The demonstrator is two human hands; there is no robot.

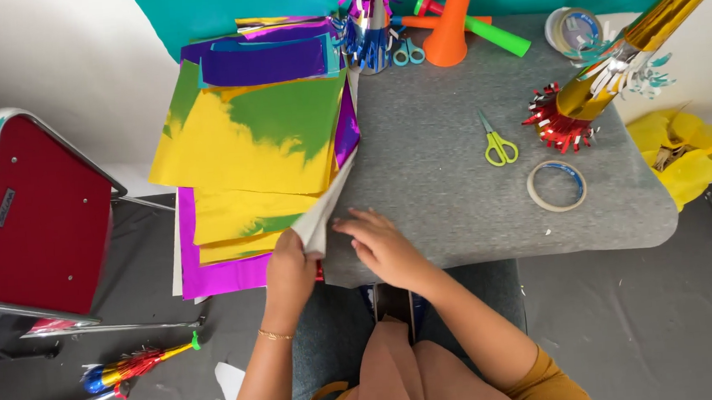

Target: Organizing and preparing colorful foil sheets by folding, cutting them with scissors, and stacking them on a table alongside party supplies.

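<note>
Gold foil cone [661, 24] cut off top right; scissors [407, 52] partly hidden.

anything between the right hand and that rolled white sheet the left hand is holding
Nothing visible. The right hand lies flat on the grey table right beside the rolled sheet, which the left hand grips at its lower end.

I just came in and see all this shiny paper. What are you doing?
A person sits at a grey table rolling a sheet of paper into a cone. The left hand grips its wide end, and the right hand presses beside it on the table. A stack of shiny sheets in yellow, green and purple lies to the left. Green scissors, a roll of tape and a gold foil horn sit farther back.
</note>
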